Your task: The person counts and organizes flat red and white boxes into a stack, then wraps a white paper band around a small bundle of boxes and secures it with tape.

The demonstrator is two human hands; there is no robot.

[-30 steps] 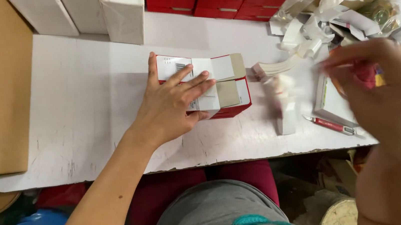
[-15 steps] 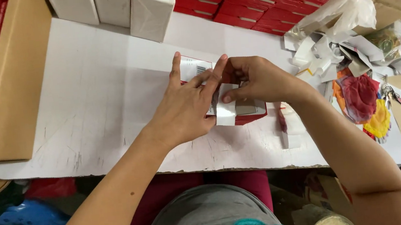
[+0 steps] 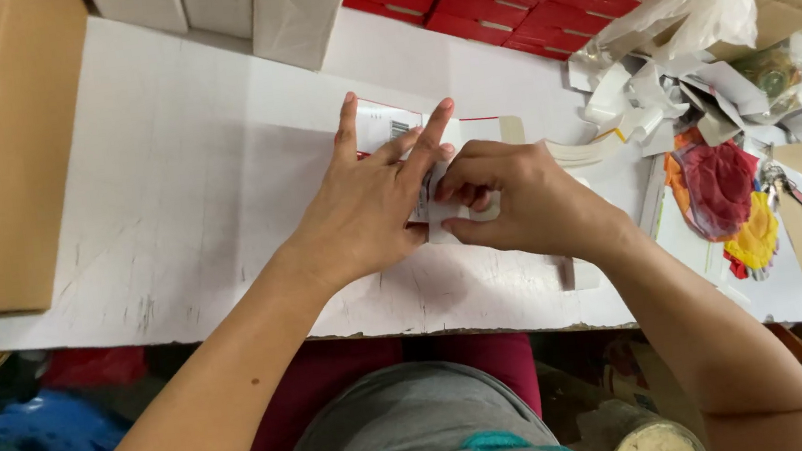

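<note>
Right hand (image 3: pixel 520 207) had come in from the paper clutter to join the left hand (image 3: pixel 369 209) on the small red-and-white carton (image 3: pixel 390 124) at mid-bench (image 3: pixel 165 182); left pressed flat upon it, right pinched its near flap: folding had begun

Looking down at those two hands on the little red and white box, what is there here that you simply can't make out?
All from the head view:
- Most of the small box: covered by the left hand and right hand.
- What the right hand's fingers pinch: hidden between both hands.
- The white cartons at the back: tops cut off by the frame's upper edge.
- The heap of scraps: too jumbled to separate.
</note>
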